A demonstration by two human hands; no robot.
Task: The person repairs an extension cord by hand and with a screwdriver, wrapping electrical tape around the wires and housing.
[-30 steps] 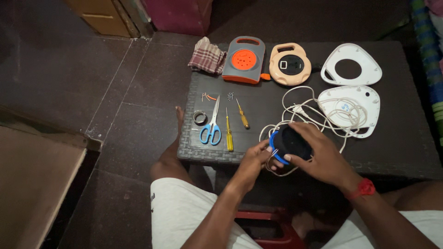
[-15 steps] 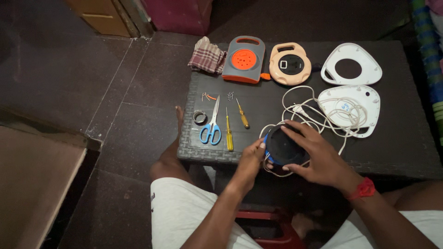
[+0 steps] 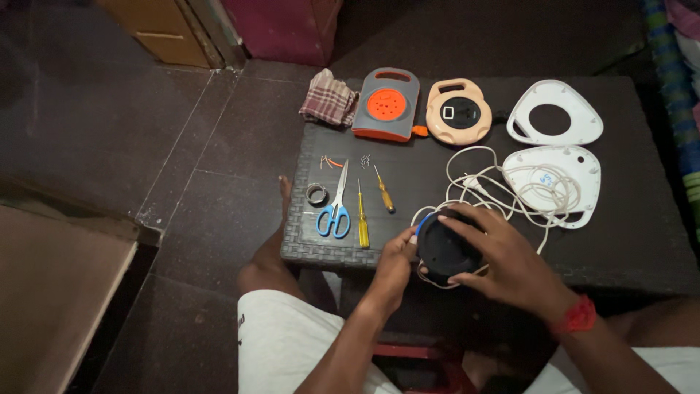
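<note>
Gripping a black round reel (image 3: 443,248), both hands close around it.

1. The black round drum (image 3: 442,248) is a dark disc-shaped part, seen almost from its flat face. It sits at the near edge of the dark table, partly over the edge.
2. Its rim shows a little blue on the left side, just beside the white cable.
3. The white cable (image 3: 503,191) is thin and lies in loose, tangled loops. It runs from the drum toward the far right, over a white shell.
4. Some turns of the cable pass around and under the drum; how many I cannot tell.
5. The drum is gripped on both sides, so only its middle face is visible.
</note>
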